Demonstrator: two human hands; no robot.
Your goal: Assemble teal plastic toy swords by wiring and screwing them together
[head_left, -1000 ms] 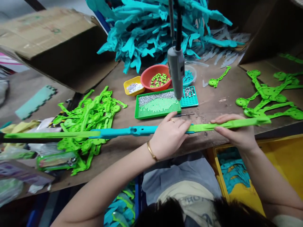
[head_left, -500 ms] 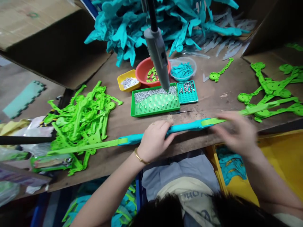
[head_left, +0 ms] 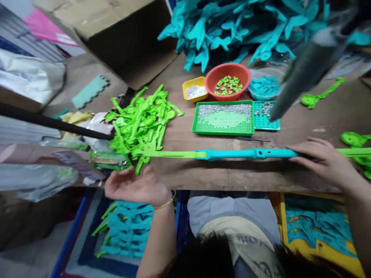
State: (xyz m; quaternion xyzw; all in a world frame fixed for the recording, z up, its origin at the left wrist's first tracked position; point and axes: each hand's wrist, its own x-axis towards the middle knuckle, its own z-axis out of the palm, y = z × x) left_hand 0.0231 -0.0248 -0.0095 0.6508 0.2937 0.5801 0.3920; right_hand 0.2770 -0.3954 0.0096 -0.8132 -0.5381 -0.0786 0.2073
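A long plastic toy piece with a teal middle (head_left: pixel 246 154) and green ends lies across the wooden bench near its front edge. My right hand (head_left: pixel 324 162) rests on its right part, fingers laid over it. My left hand (head_left: pixel 136 187) hangs off the bench's front edge at the left, palm up, fingers apart and holding nothing, just below a heap of green plastic parts (head_left: pixel 139 121). A grey hanging screwdriver (head_left: pixel 304 73) swings blurred at the upper right.
A green screw tray (head_left: pixel 224 119), a small teal tray (head_left: pixel 265 119), a yellow dish (head_left: pixel 194 89), a red bowl (head_left: pixel 227 81) and a clear bowl (head_left: pixel 263 85) stand behind. Teal parts are piled at the back (head_left: pixel 232 27). Bins of teal parts sit below the bench (head_left: pixel 127 231).
My left hand has let go of the long piece and moved left and down off the bench edge. The piece has slid right. The view has swung left and the screwdriver swung right.
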